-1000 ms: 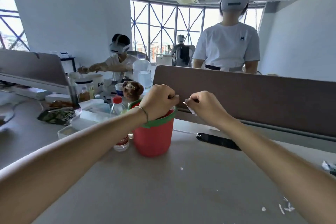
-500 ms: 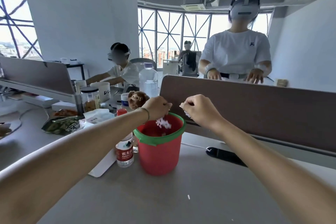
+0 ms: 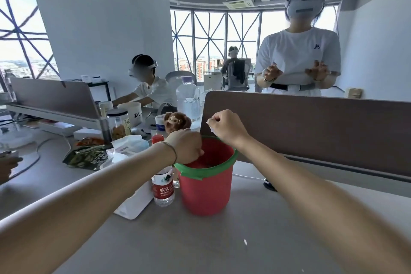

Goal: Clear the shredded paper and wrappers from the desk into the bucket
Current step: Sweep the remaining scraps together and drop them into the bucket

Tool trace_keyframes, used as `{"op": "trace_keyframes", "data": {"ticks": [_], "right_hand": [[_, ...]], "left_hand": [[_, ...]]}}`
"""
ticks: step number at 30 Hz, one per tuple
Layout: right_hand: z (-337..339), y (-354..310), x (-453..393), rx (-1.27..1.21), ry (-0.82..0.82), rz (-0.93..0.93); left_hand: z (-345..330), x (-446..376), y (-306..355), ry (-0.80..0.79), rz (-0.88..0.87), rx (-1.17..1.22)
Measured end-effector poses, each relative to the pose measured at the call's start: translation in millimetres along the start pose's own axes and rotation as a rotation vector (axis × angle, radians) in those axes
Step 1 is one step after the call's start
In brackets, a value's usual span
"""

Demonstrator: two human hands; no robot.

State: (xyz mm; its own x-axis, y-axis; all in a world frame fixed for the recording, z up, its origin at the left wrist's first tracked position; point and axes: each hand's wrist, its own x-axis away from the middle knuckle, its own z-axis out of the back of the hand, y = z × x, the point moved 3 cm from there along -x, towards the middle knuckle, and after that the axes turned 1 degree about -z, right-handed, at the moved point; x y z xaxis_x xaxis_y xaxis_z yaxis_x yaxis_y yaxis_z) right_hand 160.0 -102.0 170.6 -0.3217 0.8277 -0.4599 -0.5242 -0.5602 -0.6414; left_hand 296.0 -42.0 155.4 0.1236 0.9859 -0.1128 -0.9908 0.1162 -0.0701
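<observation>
Bucket [image 3: 205, 187] — round red plastic, green rim, left hand [image 3: 185, 145] curled inside, right hand [image 3: 226, 127] pinching white shreds [image 3: 211, 128].

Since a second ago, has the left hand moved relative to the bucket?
Yes. The left hand has dropped from above the bucket rim into its mouth.
</observation>
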Motion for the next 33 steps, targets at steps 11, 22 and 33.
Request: {"op": "trace_keyframes", "data": {"ticks": [11, 22, 33], "right_hand": [[-42, 0, -16, 0.207, -0.155, -0.006], [-33, -12, 2, 0.43, -0.49, 0.065], [39, -21, 78, 0.374, -0.03, 0.374]], "left_hand": [[6, 41, -21, 0.041, -0.009, 0.036], [12, 63, -19, 0.137, -0.012, 0.133], [13, 97, 39, 0.318, -0.132, 0.239]]}}
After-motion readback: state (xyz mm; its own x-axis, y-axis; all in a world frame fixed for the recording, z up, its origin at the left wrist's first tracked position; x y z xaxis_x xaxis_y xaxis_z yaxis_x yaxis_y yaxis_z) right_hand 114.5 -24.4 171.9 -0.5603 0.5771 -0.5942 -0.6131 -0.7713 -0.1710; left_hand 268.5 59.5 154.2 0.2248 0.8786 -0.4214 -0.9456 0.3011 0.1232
